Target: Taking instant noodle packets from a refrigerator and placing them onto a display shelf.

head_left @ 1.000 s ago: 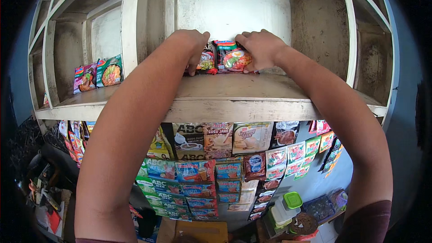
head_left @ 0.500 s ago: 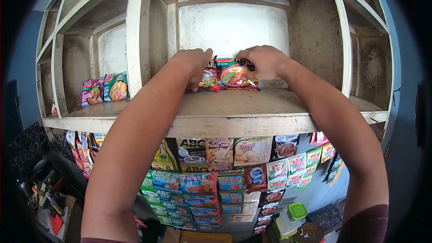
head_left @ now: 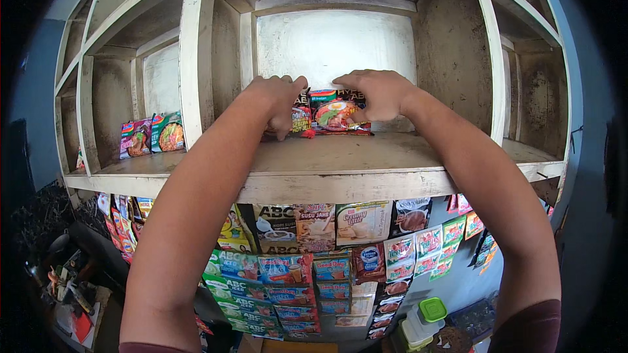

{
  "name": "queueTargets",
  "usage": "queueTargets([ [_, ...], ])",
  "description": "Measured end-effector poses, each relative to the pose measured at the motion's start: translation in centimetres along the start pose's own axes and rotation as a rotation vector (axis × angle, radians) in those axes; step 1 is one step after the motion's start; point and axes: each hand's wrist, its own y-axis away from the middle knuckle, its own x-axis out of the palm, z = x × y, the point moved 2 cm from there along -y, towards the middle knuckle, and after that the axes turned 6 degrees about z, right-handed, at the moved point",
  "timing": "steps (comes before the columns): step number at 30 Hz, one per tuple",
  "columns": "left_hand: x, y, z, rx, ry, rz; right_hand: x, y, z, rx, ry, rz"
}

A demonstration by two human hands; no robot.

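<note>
Two upright packets of instant noodles stand side by side on the wooden shelf board (head_left: 314, 157). My left hand (head_left: 275, 104) is wrapped round the left noodle packet (head_left: 300, 116), a dark one with red and yellow print, and covers most of it. The right noodle packet (head_left: 332, 112) is black, with a noodle bowl and fried egg pictured on its front. My right hand (head_left: 383, 95) is open at its right edge: the thumb lies against the front, the fingers stretch across above its top edge. Some fingertips of the left hand are hidden.
In the left compartment lean a purple noodle packet (head_left: 135, 138) and a green noodle packet (head_left: 167, 132). White upright posts (head_left: 196, 46) divide the shelf. Strips of drink sachets (head_left: 286, 268) hang below the shelf's front edge. Plastic tubs (head_left: 422, 323) stand low at right.
The fingers of my right hand have stretched out to the left above the right packet's top. Both packets stay in place on the shelf, and the whole view has shifted slightly.
</note>
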Motion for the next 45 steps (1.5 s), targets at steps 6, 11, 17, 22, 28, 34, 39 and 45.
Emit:
queueTargets([
  [6, -0.3, 0.4, 0.0, 0.056, 0.087, -0.093, -0.5, 0.3, -0.1, 0.027, -0.095, 0.014],
  [11, -0.2, 1.6, -0.5, 0.114, 0.056, -0.342, -1.2, 1.3, 0.8, 0.013, -0.134, -0.038],
  [17, 0.1, 4.1, -0.4, 0.124, 0.129, -0.470, -1.9, 2.2, 2.2, -0.088, 0.034, -0.144],
  [22, 0.3, 8.0, -1.7, 0.257, 0.382, -0.622, -3.7, 5.0, 4.1, -0.193, -0.235, -0.384],
  [28, 2.9, 21.7, -3.5, 0.265, 0.555, -0.880, -3.4, 14.0, 11.8, -0.313, -0.376, -0.680],
  [34, 19.4, 36.4, -5.6, 0.257, 0.823, -0.621, 5.5, 24.2, 19.9, -0.404, -0.909, -0.360],
  [39, 32.7, 48.7, -10.6, -0.399, 1.362, -0.402, 18.4, 31.8, 30.5, -0.163, -1.451, -0.045],
  [45, 37.4, 60.8, -13.4, -0.691, 1.475, -0.156, 24.8, 34.0, 46.0, 0.112, -1.732, 0.594],
])
